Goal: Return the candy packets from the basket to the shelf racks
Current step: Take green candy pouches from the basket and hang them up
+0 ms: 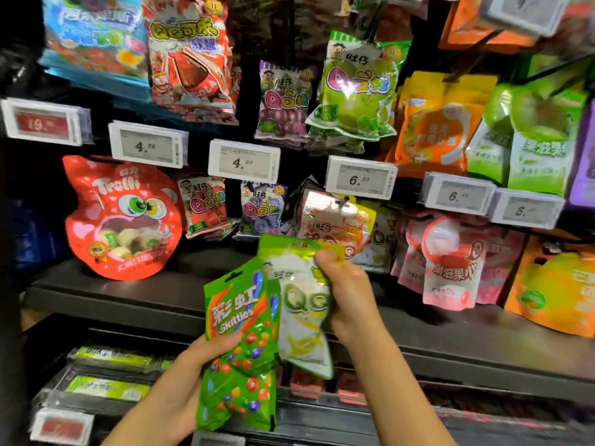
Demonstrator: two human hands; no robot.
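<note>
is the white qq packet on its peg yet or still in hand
Still in hand. The right hand pinches the white QQ packet near its top, in front of the shelf, with its hang hole on no peg.

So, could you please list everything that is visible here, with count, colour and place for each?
Skittles packet: one, green, front centre, held by the left hand.
QQ packet: one, white and green, beside the Skittles packet, held by the right hand.
Trolli bag: one, red, standing on the shelf at left.
Hanging green QQ packets: a stack, upper centre.
Hanging purple QQ packet: one in front, left of the green stack.
Cola QQ packet: red and white, top left.
Orange packets: a stack, right.
Price tags: several, white, along the rack fronts.
Shelf: black, middle.
Left hand: grip on the Skittles packet.
Right hand: grip on the QQ packet.
</note>
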